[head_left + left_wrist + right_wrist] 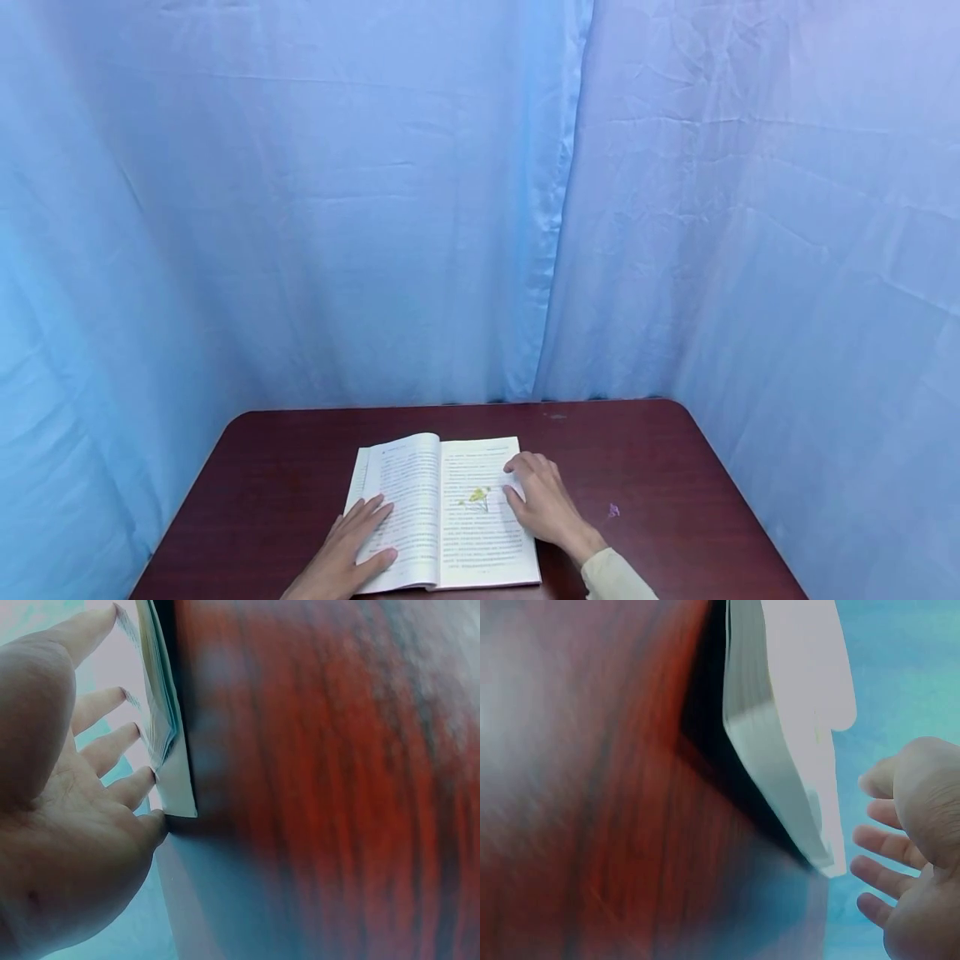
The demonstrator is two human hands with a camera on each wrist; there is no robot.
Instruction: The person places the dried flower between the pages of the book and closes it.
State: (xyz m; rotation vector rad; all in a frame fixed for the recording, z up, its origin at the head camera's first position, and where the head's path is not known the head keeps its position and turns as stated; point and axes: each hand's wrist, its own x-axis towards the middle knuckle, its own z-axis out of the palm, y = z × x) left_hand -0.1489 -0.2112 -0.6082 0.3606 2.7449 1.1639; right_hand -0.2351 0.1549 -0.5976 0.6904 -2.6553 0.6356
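Note:
An open book (480,546) lies on the dark red table, its left pages bulging up toward the spine. My left hand (345,550) rests on the left page with its fingers spread; in the left wrist view, the fingertips (135,729) press the page near the book's edge. On the right page lies a small yellow flower (477,496) with thin stems. My right hand (546,500) hovers at the right page's outer edge, just right of the flower, fingers loosely bent and holding nothing. In the right wrist view this hand (922,855) appears beside the book's page block (757,735).
A small purple flower (613,510) on a thin stem lies on the table to the right of my right wrist. The table (300,450) has rounded far corners. Blue curtains (375,208) hang behind it and along both sides.

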